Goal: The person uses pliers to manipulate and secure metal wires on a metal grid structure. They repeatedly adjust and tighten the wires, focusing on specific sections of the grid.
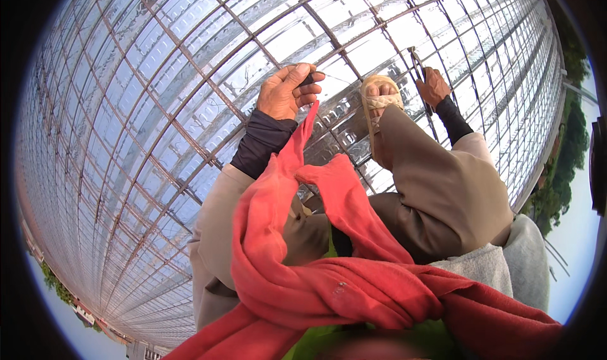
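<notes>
My left hand is raised over the steel rebar grid, its fingers curled round a bundle of thin dark tie wire. To the right, beyond my sandalled foot, my right hand grips a pair of pincers, whose head points up and away from me beside a bar. The pincers' handles run down under my palm. Rusty bars cross below both hands, above shiny corrugated metal decking. The end of a red cloth scarf hangs just below my left hand.
My foot in a woven sandal rests on the grid between my hands. The red scarf lies knotted across my front. Loose wire pieces lie among the bars at left. Trees stand beyond the deck's right edge.
</notes>
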A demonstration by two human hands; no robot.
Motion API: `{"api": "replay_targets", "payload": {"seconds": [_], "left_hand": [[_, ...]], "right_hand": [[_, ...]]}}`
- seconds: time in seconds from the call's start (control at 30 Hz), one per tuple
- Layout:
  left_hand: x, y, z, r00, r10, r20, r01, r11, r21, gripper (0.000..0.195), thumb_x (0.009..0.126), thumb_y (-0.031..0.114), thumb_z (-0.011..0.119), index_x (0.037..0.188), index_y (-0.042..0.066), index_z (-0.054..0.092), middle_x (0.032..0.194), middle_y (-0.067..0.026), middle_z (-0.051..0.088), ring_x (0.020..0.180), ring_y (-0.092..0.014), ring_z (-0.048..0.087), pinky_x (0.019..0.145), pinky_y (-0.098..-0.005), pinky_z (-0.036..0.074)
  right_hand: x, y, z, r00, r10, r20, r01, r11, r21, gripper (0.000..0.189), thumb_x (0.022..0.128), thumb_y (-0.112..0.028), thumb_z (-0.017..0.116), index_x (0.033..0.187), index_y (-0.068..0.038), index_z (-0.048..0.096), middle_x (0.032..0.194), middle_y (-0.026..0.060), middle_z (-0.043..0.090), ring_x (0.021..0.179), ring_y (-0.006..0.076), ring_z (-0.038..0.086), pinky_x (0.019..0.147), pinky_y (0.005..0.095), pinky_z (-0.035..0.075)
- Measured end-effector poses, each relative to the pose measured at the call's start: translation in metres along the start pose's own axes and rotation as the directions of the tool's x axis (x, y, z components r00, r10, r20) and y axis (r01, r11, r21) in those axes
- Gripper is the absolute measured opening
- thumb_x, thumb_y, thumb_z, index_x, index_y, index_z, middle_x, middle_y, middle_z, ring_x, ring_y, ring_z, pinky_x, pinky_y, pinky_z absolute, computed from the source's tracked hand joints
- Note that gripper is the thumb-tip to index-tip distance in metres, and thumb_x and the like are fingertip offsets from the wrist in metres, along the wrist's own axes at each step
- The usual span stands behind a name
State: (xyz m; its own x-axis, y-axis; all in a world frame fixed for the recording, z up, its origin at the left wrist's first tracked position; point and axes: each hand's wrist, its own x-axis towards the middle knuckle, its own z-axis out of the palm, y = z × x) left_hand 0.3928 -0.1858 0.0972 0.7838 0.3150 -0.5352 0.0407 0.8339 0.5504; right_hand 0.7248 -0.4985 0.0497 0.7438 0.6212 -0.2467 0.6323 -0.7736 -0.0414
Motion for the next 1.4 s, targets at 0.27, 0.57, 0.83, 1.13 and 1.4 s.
{"api": "replay_targets", "payload": {"seconds": [0.27,0.57,0.83,1.13,1.4], "left_hand": [[0.055,0.004,0.028,0.999,-0.021,-0.030,0.028,0.967,0.252,0.040,0.101,0.032,0.069,0.117,-0.004,0.067,0.104,-0.0137,0.075,0.080,-0.013,0.072,0.069,-0.0243,0.061],[0.021,0.014,0.020,0.934,0.123,-0.334,-0.011,0.948,0.317,0.041,0.100,0.036,0.068,0.117,-0.002,0.069,0.106,-0.0109,0.075,0.081,-0.011,0.072,0.067,-0.0212,0.057],[-0.003,0.017,0.013,0.902,0.268,-0.338,-0.184,0.948,0.262,0.039,0.104,0.030,0.065,0.125,-0.003,0.063,0.116,-0.0143,0.072,0.081,-0.014,0.072,0.071,-0.0258,0.063],[-0.005,0.024,0.049,0.772,0.364,-0.521,0.025,0.801,0.597,0.028,0.102,0.025,0.068,0.108,-0.002,0.074,0.084,-0.0071,0.074,0.059,-0.004,0.050,0.051,-0.0212,0.041],[0.049,0.027,0.065,0.937,-0.088,-0.338,0.244,0.857,0.454,0.042,0.102,0.036,0.067,0.119,-0.003,0.071,0.100,-0.0127,0.078,0.066,-0.007,0.065,0.052,-0.0221,0.046]], "right_hand": [[0.030,-0.122,-0.109,0.898,-0.410,0.160,0.136,0.604,0.785,0.050,0.104,-0.045,0.055,0.134,-0.006,0.060,0.113,0.0230,0.070,0.102,0.0375,0.068,0.088,0.0456,0.053],[0.037,-0.201,-0.043,0.656,-0.750,-0.083,0.475,0.325,0.817,0.031,0.092,-0.013,0.072,0.121,-0.005,0.061,0.089,0.0167,0.069,0.074,0.0335,0.068,0.069,0.0453,0.052],[0.026,-0.229,-0.036,0.530,-0.800,0.283,-0.120,0.259,0.958,0.026,0.105,-0.021,0.058,0.116,-0.003,0.072,0.068,-0.0025,0.054,0.063,0.0069,0.047,0.057,0.0275,0.040],[0.024,-0.215,-0.046,0.459,-0.888,0.041,0.269,0.183,0.946,0.023,0.100,-0.019,0.057,0.113,-0.008,0.072,0.088,0.0206,0.072,0.077,0.0418,0.068,0.072,0.0478,0.053],[0.045,-0.147,-0.091,0.710,-0.693,0.125,0.362,0.511,0.779,0.025,0.095,-0.015,0.060,0.117,-0.010,0.071,0.086,0.0215,0.073,0.076,0.0426,0.070,0.072,0.0524,0.054]]}}
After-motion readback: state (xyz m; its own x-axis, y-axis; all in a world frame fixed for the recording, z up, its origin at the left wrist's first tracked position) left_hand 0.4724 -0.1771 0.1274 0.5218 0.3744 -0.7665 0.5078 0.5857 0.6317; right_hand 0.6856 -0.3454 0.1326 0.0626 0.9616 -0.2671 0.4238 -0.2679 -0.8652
